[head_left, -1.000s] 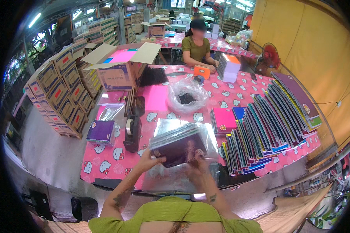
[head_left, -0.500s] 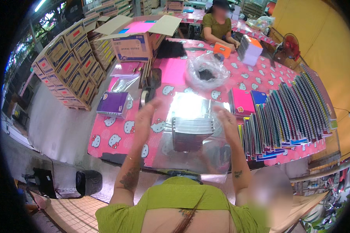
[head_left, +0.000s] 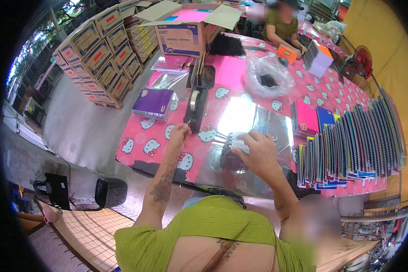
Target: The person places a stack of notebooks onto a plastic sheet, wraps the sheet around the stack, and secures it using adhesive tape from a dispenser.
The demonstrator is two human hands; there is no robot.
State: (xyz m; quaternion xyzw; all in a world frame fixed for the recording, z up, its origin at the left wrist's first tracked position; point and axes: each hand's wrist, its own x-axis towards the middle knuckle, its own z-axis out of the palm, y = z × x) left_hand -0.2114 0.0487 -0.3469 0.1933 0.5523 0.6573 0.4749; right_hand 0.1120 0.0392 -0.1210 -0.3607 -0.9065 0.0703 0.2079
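Note:
At the front end of the black tape dispenser (head_left: 193, 113), my left hand (head_left: 180, 134) has its fingertips pinched together. Whatever is between them is too small to make out. My right hand (head_left: 261, 152) curls over a small stack of spiral notebooks (head_left: 230, 153), thumb and fingers pressed on its top and right side. That stack has white page edges facing up and dark covers, partly hidden by the hand. It lies on a shiny clear plastic sheet (head_left: 281, 129) spread on the table.
Spiral notebooks (head_left: 349, 140) stand in a long row at right, beside pink notebooks (head_left: 306, 121). Purple notebooks (head_left: 153, 102) lie at left. Behind are an open carton (head_left: 179, 40), a clear plastic bag (head_left: 269, 77), and a co-worker (head_left: 281, 27) handling an orange item (head_left: 286, 53).
My hands were apart on either side of the stack. The left has moved to the tape dispenser's front and pinched; the right has come down onto the stack. The view has shifted.

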